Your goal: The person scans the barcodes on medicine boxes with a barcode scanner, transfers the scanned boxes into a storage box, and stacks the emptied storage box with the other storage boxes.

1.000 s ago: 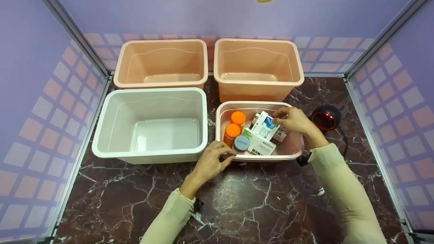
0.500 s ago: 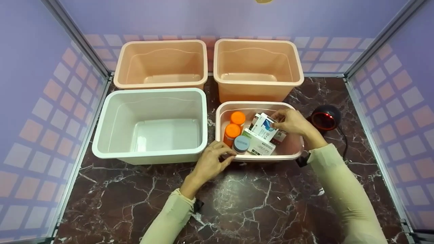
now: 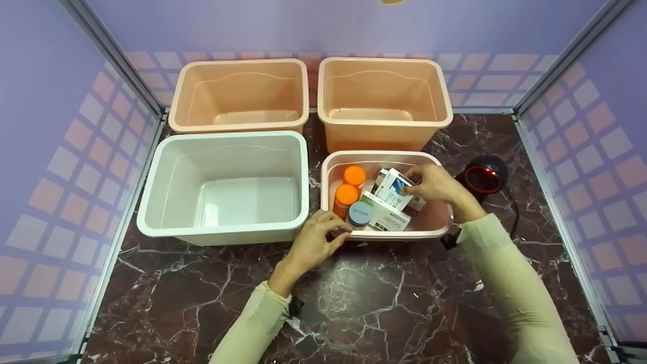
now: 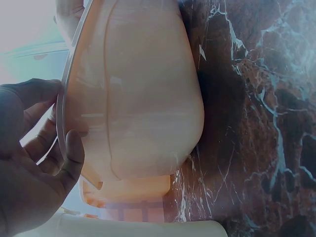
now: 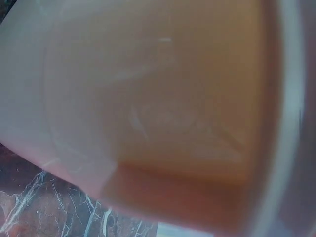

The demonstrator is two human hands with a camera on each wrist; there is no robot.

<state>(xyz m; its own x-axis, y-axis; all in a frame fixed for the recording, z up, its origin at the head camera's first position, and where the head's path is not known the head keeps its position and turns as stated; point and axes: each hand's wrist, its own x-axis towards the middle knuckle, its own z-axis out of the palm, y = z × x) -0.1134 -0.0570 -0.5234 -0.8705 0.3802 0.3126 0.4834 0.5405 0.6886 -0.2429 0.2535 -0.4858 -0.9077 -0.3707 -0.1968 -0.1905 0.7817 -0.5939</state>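
A pale pink plastic bin holds two orange-capped bottles, a grey-lidded jar and several small boxes. My right hand reaches into it and pinches a white medicine box with a blue picture, thumb on its printed face. A white and green box leans in front of that one, and darker boxes lie partly hidden behind. My left hand holds the bin's front left rim, its fingers bent over the edge; the left wrist view shows fingers on both sides of the rim.
Two peach bins stand at the back, and a pale green bin at left. A black scanner with a red light and cable sits right of the pink bin. Patterned walls enclose the dark marble surface.
My right hand has shifted slightly down with its thumb on the white box, whose printed face now stands a little more tilted. The left hand has stayed in place.
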